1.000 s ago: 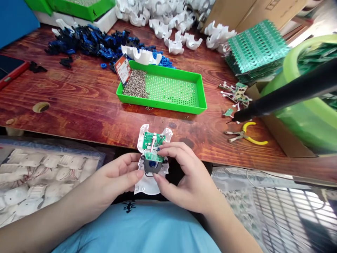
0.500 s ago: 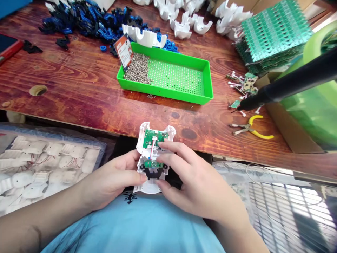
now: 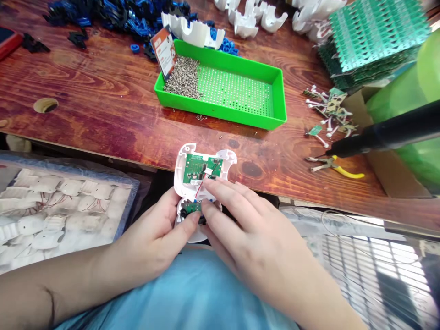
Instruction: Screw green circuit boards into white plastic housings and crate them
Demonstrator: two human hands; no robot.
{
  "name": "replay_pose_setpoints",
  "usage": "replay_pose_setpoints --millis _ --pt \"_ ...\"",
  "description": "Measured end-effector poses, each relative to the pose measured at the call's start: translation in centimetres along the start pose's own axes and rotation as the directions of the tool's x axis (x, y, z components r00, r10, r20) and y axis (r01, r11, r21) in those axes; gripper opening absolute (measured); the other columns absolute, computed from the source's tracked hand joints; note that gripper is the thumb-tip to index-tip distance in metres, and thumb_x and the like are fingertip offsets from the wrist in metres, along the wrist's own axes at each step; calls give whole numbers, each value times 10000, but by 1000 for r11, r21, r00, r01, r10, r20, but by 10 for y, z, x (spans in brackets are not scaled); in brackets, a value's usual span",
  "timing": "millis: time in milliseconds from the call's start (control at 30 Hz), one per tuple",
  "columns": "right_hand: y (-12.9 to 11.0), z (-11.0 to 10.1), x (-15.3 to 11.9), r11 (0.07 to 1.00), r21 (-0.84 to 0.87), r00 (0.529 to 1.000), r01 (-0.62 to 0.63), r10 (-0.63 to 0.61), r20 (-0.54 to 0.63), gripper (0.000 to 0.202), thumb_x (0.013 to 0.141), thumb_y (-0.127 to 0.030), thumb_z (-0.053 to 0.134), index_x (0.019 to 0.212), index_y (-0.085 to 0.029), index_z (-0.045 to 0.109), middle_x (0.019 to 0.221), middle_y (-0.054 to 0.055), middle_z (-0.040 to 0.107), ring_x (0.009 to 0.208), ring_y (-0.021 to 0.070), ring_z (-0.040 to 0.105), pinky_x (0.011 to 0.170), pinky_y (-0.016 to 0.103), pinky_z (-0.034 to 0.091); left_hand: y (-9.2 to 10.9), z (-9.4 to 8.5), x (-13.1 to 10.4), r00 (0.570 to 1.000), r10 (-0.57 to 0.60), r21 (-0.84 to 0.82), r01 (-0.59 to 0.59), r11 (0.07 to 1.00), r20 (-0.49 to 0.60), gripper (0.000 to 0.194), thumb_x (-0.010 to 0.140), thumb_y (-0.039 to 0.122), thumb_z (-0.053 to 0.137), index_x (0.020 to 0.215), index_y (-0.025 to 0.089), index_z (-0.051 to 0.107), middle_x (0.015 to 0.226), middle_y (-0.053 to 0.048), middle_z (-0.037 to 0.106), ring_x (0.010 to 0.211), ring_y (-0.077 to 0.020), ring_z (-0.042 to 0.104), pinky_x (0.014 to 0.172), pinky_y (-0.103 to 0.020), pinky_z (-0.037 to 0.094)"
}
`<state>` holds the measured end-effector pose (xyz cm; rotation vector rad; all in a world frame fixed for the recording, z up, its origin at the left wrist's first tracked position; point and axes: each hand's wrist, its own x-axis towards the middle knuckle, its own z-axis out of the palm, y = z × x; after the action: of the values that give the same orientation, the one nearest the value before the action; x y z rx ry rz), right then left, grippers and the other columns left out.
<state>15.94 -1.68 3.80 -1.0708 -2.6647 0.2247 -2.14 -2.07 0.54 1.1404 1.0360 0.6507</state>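
Note:
Two white plastic shell halves lie open between my hands at the table's front edge. The upper shell (image 3: 179, 176) carries a green circuit board (image 3: 194, 167), with a short red and white cable running down from it. In the lower shell (image 3: 197, 236) sits a smaller green board (image 3: 190, 207) with black parts, mostly covered by my fingers. My left hand (image 3: 156, 233) grips the lower shell from its left side, thumb over the small board. My right hand (image 3: 247, 224) has its fingertips closed around the cable, between the two boards.
A green tray (image 3: 223, 117) of small screws stands mid-table. Pliers (image 3: 335, 167), small wired boards (image 3: 332, 107) and a black tool (image 3: 385, 133) are at right. Stacked green boards (image 3: 378, 34), white shells (image 3: 245, 23) and blue-black parts (image 3: 117, 18) lie behind. A shell-filled box (image 3: 125, 213) is at left.
The upper shell has tilted up and looks larger. My left thumb has moved up onto the small board, and my right fingers have drawn together at the cable. The view has shifted slightly.

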Motion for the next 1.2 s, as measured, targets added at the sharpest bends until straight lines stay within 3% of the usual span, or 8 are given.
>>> replay_pose_setpoints --millis 167,533,633,700,767,900,1000,1200 --pt "-5 2 1 1000 -22 999 -12 11 -40 272 900 -179 491 1121 -81 616 1313 159 545 1173 312 536 991 485 513 -3 -2 -1 997 75 113 -71 991 -33 519 923 218 492 1406 306 325 1498 30 382 1395 -204 302 1165 -327 259" --pt "-4 13 -11 999 -31 997 29 -31 -63 405 873 -159 521 1258 -34 533 1353 154 517 1276 314 455 1083 470 433 -6 -3 2 995 89 48 -87 995 -44 502 947 280 477 1423 283 320 1453 3 463 1334 -179 407 1147 -291 293" --pt "-5 18 -18 988 127 970 -86 112 -215 437 850 -135 571 1280 -116 502 1345 128 510 1284 233 440 1111 394 403 -5 -3 2 992 114 -14 -115 993 -57 520 949 260 471 1435 285 289 1429 0 495 1311 -170 439 1130 -283 326" --pt "-6 22 -20 902 366 868 -228 359 -343 385 842 -128 589 1216 -183 523 1237 107 556 1182 182 517 1024 332 477 -4 -4 1 993 107 -43 -110 993 -56 514 950 268 467 1434 271 295 1418 -14 508 1296 -187 460 1109 -300 364" --pt "-6 27 -19 672 676 759 -301 598 -257 287 864 -168 574 1143 -218 533 1106 79 595 1033 154 591 890 293 544 -4 -4 0 994 95 -3 -95 995 -62 499 945 279 476 1420 261 325 1420 -20 504 1287 -205 471 1105 -318 372" --pt "-9 36 -11 161 947 777 -279 617 124 142 878 -259 570 1013 -219 555 948 31 642 823 127 638 770 280 564 -7 -6 -3 985 155 176 -139 975 -77 517 917 242 516 1406 261 346 1412 -19 509 1319 -228 431 1123 -335 341" --pt "-11 39 -6 103 963 777 -251 615 136 84 853 -231 598 929 -206 571 870 5 639 768 107 624 741 250 548 -7 -7 -4 980 191 265 -168 949 -62 518 897 202 528 1390 245 374 1394 -29 526 1329 -245 416 1113 -344 351" --pt "-16 43 -4 176 962 760 -209 649 46 68 826 -156 568 866 -210 555 801 -11 589 712 101 577 683 234 520 -8 -7 -5 974 225 353 -198 914 -34 459 907 202 513 1355 244 422 1400 -26 513 1293 -229 459 1085 -315 378"
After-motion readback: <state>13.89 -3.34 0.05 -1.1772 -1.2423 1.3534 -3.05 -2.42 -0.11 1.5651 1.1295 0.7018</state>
